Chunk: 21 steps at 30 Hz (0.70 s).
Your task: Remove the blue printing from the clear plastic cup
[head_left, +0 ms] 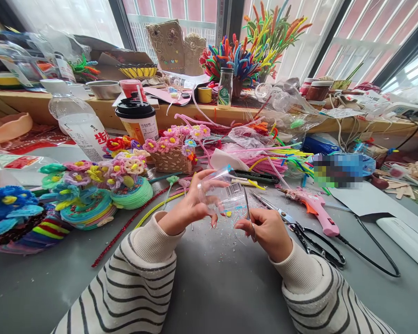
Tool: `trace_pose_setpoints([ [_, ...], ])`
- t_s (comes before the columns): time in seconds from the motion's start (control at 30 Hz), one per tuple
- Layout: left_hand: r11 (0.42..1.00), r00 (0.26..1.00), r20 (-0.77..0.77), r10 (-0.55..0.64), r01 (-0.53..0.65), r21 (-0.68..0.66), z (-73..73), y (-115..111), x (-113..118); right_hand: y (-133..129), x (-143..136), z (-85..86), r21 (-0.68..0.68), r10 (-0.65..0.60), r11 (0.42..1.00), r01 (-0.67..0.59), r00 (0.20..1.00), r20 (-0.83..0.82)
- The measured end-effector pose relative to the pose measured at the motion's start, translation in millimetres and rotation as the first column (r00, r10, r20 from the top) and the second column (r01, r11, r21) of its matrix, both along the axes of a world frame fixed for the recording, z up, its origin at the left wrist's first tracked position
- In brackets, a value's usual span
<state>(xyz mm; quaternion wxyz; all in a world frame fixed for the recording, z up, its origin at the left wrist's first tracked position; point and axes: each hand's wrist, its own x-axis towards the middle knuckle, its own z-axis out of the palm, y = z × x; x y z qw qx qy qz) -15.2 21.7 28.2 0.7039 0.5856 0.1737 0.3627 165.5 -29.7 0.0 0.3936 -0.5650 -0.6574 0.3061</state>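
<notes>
A clear plastic cup (226, 197) with a barcode label is held tilted above the grey table, its open end toward the right. My left hand (191, 199) wraps round the cup from the left. Beside the cup's right end, my right hand (266, 229) is closed with thumb and fingers pinched together at the rim; a thin strip curves near the fingertips, and what exactly they pinch is too small to tell. Small clear scraps lie on the table (209, 287) below the cup.
Scissors (320, 246) and a pink glue gun (318, 211) with its cord lie at the right. Pipe-cleaner flower pots (87, 208) stand at the left. Behind are a water bottle (80, 125), a paper cup (139, 125), a flower basket (174, 160) and pink pipe cleaners (264, 162).
</notes>
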Motion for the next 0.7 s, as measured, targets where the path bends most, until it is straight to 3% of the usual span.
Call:
trace_pose_setpoints([
  [0.13,0.999,0.997,-0.066,0.03,-0.028,0.036,2.3,-2.9,0.2,-0.1,1.1,1.7,-0.057,0.001,0.998,-0.001,1.0,-0.002],
  [0.47,0.992,0.998,-0.032,0.05,-0.046,0.115,0.1,-0.7,-0.6,0.2,6.1,0.3,-0.12,0.141,0.981,-0.151,0.986,-0.09],
  [0.7,0.989,0.998,-0.01,0.066,-0.064,0.133,1.6,-0.3,-1.2,0.5,6.2,-0.2,-0.147,0.173,0.971,-0.187,0.98,-0.103],
])
